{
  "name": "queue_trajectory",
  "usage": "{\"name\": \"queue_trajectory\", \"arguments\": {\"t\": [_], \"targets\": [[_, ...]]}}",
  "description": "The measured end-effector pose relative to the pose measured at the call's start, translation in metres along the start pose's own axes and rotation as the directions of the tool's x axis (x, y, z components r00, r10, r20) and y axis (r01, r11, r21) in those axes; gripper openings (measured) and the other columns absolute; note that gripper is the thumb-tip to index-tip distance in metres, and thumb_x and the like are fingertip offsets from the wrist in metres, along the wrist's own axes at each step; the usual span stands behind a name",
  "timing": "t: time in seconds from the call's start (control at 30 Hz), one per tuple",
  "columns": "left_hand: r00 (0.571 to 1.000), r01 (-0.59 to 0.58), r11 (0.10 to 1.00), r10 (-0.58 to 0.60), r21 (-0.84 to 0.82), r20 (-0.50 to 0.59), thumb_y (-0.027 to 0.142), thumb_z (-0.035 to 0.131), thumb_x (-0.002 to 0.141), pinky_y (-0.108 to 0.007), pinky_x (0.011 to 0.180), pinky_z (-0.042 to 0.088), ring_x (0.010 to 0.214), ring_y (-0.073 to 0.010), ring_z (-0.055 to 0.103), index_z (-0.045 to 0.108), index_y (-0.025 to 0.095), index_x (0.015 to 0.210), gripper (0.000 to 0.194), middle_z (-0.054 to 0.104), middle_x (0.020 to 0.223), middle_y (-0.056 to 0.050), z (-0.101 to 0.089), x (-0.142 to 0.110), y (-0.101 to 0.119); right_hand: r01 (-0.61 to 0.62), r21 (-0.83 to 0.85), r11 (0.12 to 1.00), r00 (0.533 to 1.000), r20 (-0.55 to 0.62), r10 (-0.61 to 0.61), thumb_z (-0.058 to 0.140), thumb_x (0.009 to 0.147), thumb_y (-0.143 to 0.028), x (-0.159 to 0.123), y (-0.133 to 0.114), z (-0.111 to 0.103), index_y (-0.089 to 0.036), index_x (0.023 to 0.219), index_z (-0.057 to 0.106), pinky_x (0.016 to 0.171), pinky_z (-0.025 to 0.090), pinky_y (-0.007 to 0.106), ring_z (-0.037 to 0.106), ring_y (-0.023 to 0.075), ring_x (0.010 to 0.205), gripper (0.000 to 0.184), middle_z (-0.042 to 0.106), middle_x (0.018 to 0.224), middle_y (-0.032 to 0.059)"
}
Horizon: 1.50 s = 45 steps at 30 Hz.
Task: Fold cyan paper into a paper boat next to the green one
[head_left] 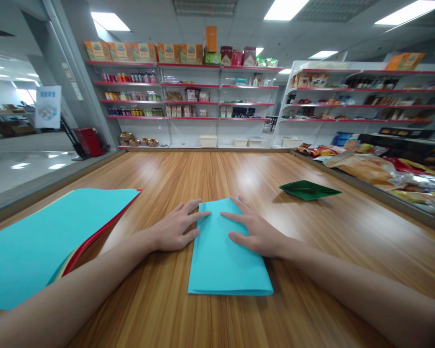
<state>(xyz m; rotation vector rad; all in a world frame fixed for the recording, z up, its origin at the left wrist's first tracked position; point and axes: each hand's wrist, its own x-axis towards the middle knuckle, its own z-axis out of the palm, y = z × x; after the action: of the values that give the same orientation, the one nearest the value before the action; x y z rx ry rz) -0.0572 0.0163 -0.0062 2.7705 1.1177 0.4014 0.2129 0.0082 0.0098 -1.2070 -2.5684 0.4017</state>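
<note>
A sheet of light blue paper [226, 270], folded into layers, lies on the wooden table in front of me. At its left edge rests my left hand [177, 226], fingers spread, the index fingertip on the paper's upper part. My right hand [255, 229] lies over the upper right side, its fingers also apart and touching the surface. Neither hand grips anything. The lower edge shows the layers slightly parted. To the right sits a folded dark green paper piece [308, 190], shaped like a shallow boat.
A stack of coloured paper [58, 237], blue on top with red and yellow beneath, lies at left. The wooden table [217, 169] has a raised rim. Packaged snacks [369, 166] stand beyond its right edge, and stocked shelves [188, 65] line the back.
</note>
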Motion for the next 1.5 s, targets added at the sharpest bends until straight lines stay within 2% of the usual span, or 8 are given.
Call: {"name": "queue_trajectory", "arguments": {"t": [0.13, 0.33, 0.47, 0.6, 0.9, 1.2, 1.37, 1.5], "targets": [[0.984, 0.157, 0.985, -0.162, -0.068, -0.071, 0.015, 0.047, 0.077, -0.046, 0.110, 0.024, 0.132, -0.0253, 0.030, 0.032, 0.018, 0.138, 0.064, 0.033, 0.142, -0.012, 0.002, 0.003, -0.003, 0.006, -0.012, 1.000, 1.000, 0.021, -0.006, 0.057, 0.082, -0.041, 0.001, 0.001, 0.000, -0.024, 0.133, 0.048, 0.109, 0.014, 0.054, 0.005, 0.0359, 0.138, 0.055, 0.009, 0.153, 0.0110], [0.929, 0.370, 0.928, -0.370, 0.030, -0.029, 0.025, 0.044, 0.077, -0.063, 0.105, 0.010, 0.137, -0.0328, 0.017, 0.021, 0.010, 0.142, 0.070, 0.024, 0.147, -0.019, 0.008, 0.008, 0.003, 0.023, 0.002, 1.000, 1.000, 0.007, -0.023, 0.057, 0.082, -0.040, 0.001, 0.002, 0.001, -0.025, 0.132, 0.049, 0.109, 0.013, 0.054, 0.004, 0.0359, 0.138, 0.053, 0.008, 0.153, 0.0098], [0.923, 0.384, 0.919, -0.384, 0.085, -0.013, 0.030, 0.041, 0.080, -0.065, 0.104, 0.006, 0.139, -0.0348, 0.003, 0.009, 0.007, 0.144, 0.075, 0.014, 0.150, -0.022, 0.012, 0.007, 0.007, 0.034, 0.013, 0.999, 0.999, 0.006, -0.034, 0.057, 0.082, -0.039, 0.000, -0.003, -0.002, -0.026, 0.133, 0.047, 0.108, 0.014, 0.056, 0.004, 0.0361, 0.138, 0.054, 0.008, 0.153, 0.0104], [0.931, 0.361, 0.927, -0.364, 0.098, 0.013, 0.033, 0.040, 0.081, -0.064, 0.105, 0.004, 0.139, -0.0348, 0.000, 0.006, 0.009, 0.145, 0.076, 0.011, 0.151, -0.021, 0.013, 0.005, 0.005, 0.051, 0.013, 0.999, 0.999, -0.001, -0.051, 0.058, 0.082, -0.038, 0.000, -0.007, -0.004, -0.025, 0.132, 0.049, 0.108, 0.014, 0.057, 0.004, 0.0368, 0.138, 0.053, 0.008, 0.153, 0.0095], [0.908, 0.405, 0.908, -0.413, 0.107, 0.064, 0.044, 0.040, 0.082, -0.066, 0.103, 0.003, 0.138, -0.0384, -0.001, 0.009, 0.012, 0.146, 0.078, 0.013, 0.151, -0.020, 0.012, 0.008, 0.000, 0.009, -0.025, 1.000, 0.999, 0.037, -0.008, 0.057, 0.081, -0.039, 0.001, -0.010, -0.007, -0.024, 0.131, 0.051, 0.107, 0.015, 0.059, 0.010, 0.0390, 0.137, 0.052, 0.015, 0.152, 0.0109], [0.889, 0.431, 0.896, -0.442, 0.103, 0.120, 0.049, 0.040, 0.083, -0.065, 0.102, 0.001, 0.138, -0.0351, -0.006, 0.010, 0.018, 0.147, 0.077, 0.008, 0.152, -0.019, 0.008, 0.008, -0.004, -0.005, -0.066, 0.998, 0.998, 0.065, 0.009, 0.056, 0.082, -0.039, 0.001, -0.011, -0.006, -0.024, 0.131, 0.051, 0.107, 0.016, 0.058, 0.011, 0.0376, 0.137, 0.051, 0.021, 0.150, 0.0137], [0.851, 0.487, 0.871, -0.490, 0.068, 0.188, 0.058, 0.043, 0.079, -0.066, 0.102, -0.001, 0.138, -0.0359, -0.004, 0.015, 0.017, 0.146, 0.083, 0.006, 0.152, -0.019, 0.002, 0.011, -0.005, -0.012, -0.071, 0.997, 0.997, 0.071, 0.017, 0.055, 0.083, -0.040, 0.000, -0.010, -0.004, -0.024, 0.131, 0.051, 0.107, 0.016, 0.058, 0.009, 0.0379, 0.137, 0.050, 0.022, 0.149, 0.0140], [0.835, 0.516, 0.855, -0.516, 0.055, 0.193, 0.059, 0.045, 0.076, -0.069, 0.100, 0.000, 0.138, -0.0376, -0.001, 0.019, 0.016, 0.145, 0.085, 0.008, 0.151, -0.019, -0.003, 0.013, -0.003, -0.010, -0.055, 0.998, 0.999, 0.051, 0.012, 0.055, 0.083, -0.042, 0.000, -0.008, -0.001, -0.025, 0.131, 0.051, 0.107, 0.015, 0.059, 0.009, 0.0388, 0.137, 0.051, 0.019, 0.150, 0.0121]]}}
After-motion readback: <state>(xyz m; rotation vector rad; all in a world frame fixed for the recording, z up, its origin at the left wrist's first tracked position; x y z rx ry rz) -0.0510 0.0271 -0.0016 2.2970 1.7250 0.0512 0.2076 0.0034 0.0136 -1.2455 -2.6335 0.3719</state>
